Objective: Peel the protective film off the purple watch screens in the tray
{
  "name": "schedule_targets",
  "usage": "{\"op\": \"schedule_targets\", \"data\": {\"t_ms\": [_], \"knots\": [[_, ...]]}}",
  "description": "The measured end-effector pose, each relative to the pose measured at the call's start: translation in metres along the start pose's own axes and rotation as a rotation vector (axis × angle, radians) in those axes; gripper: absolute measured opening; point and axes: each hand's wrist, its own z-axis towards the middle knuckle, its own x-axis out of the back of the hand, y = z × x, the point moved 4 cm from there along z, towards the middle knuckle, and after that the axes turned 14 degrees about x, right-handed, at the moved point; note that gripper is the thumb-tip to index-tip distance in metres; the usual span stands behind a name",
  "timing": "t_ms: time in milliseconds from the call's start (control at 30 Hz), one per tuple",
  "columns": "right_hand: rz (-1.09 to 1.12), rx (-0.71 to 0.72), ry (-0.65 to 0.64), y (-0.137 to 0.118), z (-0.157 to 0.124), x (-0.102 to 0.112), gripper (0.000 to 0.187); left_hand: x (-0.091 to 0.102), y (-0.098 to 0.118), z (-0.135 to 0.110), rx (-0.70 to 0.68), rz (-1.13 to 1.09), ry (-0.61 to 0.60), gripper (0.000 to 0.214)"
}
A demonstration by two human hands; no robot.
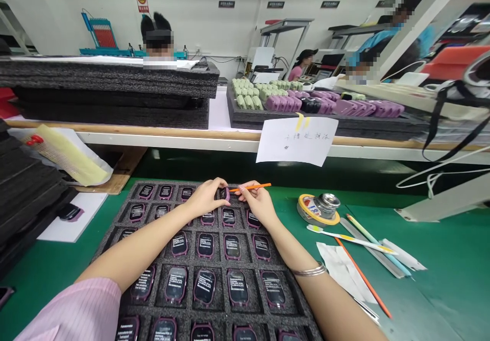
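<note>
My left hand (206,197) pinches a small purple watch body (224,194) just above the far row of a black foam tray (126,218). My right hand (259,201) grips a thin orange stick (250,187), whose tip points left at the watch body. Several more purple watch bodies with dark labelled screens (205,286) lie in the tray's pockets under my forearms. A silver bangle (311,270) is on my right wrist.
To the right on the green mat lie a tape roll with a metal cup (320,209), a toothbrush (350,237), sticks, a ruler and white wipes (337,264). Stacked foam (30,198) sits left. A shelf holds foam sheets, green and purple parts (317,102) and a paper note (297,140). Other people work behind.
</note>
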Motion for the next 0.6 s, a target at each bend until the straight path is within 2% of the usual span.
{"op": "schedule_targets", "data": {"t_ms": [600], "knots": [[-0.054,0.026,-0.011,-0.0012,0.0,-0.0027,0.026,-0.0026,-0.0019,0.0006,0.02,-0.003,0.013,0.046]]}}
